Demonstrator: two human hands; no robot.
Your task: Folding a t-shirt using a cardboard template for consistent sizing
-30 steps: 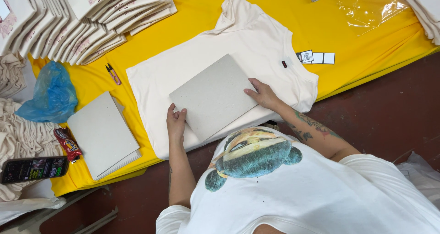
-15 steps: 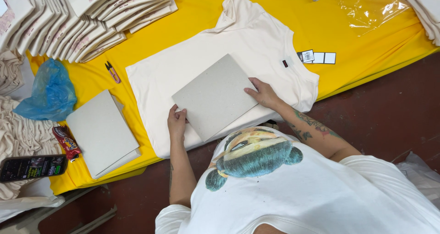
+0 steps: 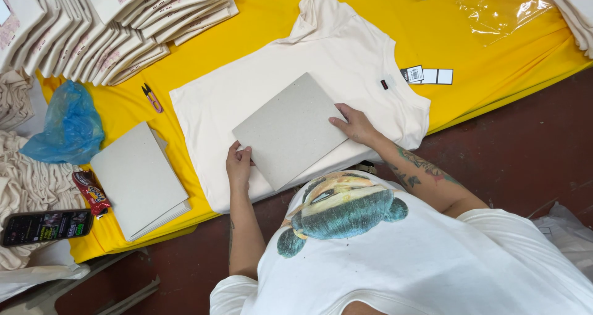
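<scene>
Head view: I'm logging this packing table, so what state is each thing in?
Shirt: spread flat on the yellow table.
Board: lying flat on the shirt, tilted.
Left hand: resting on the board's near left edge.
Right hand: resting on the board's right corner.
Board stack: piled at the table edge, untouched.
Folded shirts: stacked in overlapping rows.
Snips: lying closed.
Phone: screen lit.
Tags: lying flat beside the shirt.
</scene>
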